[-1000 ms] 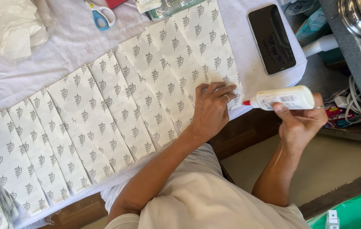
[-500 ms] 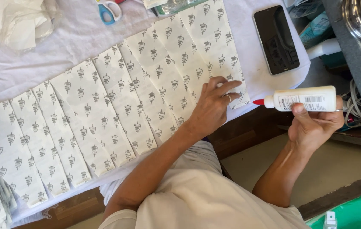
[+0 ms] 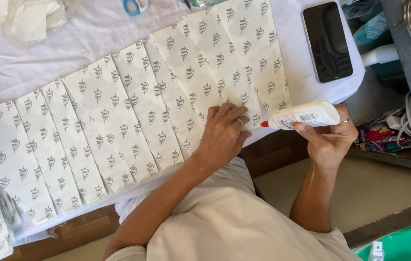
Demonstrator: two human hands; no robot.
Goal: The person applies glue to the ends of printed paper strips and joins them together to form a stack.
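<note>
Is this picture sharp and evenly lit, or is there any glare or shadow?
Head view: sharp, soft daylight; the phone screen shows a faint reflection; the left hand casts a slight shadow on the patterned paper; the glue bottle in the right hand is crisp.

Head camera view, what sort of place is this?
Probably a home craft table. Patterned paper sheets overlap on a white cloth, the left hand presses their edge, and the right hand holds a glue bottle. Scissors lie nearby.
</note>
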